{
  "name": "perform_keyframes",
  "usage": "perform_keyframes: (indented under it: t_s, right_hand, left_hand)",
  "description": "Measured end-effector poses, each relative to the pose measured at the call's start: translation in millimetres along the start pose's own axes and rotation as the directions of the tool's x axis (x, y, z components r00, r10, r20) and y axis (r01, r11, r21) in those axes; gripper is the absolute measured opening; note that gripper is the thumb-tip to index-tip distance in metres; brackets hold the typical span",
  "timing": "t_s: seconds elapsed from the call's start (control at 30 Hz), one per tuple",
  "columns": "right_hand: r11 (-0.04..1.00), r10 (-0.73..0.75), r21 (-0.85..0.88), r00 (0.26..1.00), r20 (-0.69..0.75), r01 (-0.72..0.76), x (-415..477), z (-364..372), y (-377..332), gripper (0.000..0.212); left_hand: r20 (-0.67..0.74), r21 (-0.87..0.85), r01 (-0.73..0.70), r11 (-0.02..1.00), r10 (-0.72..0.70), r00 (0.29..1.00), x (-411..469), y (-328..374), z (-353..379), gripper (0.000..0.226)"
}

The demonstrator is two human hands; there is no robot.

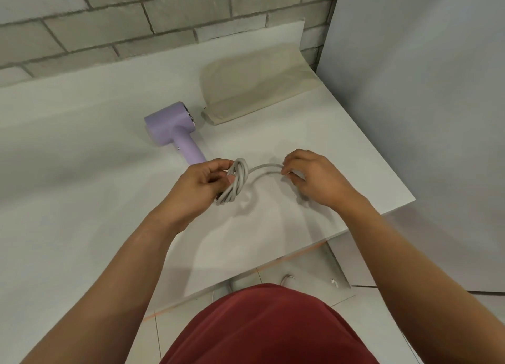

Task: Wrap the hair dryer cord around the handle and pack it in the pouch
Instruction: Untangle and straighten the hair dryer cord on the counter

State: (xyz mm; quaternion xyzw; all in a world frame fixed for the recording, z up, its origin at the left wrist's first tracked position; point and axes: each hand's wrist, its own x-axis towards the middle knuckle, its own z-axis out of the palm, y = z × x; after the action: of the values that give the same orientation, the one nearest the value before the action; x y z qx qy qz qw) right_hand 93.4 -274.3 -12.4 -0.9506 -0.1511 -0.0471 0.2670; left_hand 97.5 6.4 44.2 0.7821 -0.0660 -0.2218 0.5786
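Above the table point(82, 172), the left hand point(202, 184) grips the coiled cord point(237, 181); the right hand point(310, 177) pinches its free run, which should be held taut for tight turns.

1. This is a plain room indoors; home or work room, I cannot tell.
2. The back wall point(123, 30) is made of grey bricks.
3. A big white table point(82, 213) stands right against it.
4. A flat white board point(410, 104) stands up on the right side.
5. The floor point(153, 341) has pale square tiles.
6. A purple hair dryer point(169, 123) and a cloth pouch point(259, 82) lie on the table, like things from a home.
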Motion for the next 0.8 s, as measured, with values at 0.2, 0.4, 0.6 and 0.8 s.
perform_keyframes:
  t_s: [0.2,0.4,0.6,0.8]
  right_hand:
    - [0.928,-0.099,0.360,0.995,0.003,0.091,14.1,-25.8,-59.8,0.055]
    - [0.878,-0.173,0.467,0.980,0.099,0.108,32.8,-32.9,-84.4,0.040]
    - [0.883,-0.102,0.462,0.995,0.014,0.084,46.5,-28.0,-79.8,0.029]
    - [0.926,-0.107,0.363,0.994,-0.007,0.103,54.4,-27.4,-80.3,0.034]
  left_hand:
    - [0.014,-0.028,0.030,0.999,-0.029,0.999,3.4,2.3,0.3,0.027]
    - [0.117,-0.102,0.071,0.992,-0.059,0.991,10.8,7.1,-2.5,0.043]
    - [-0.015,-0.163,0.058,0.985,-0.061,0.998,9.8,18.7,-2.1,0.046]
    - [-0.197,0.197,-0.195,0.961,0.233,0.952,-11.7,36.0,-4.6,0.027]
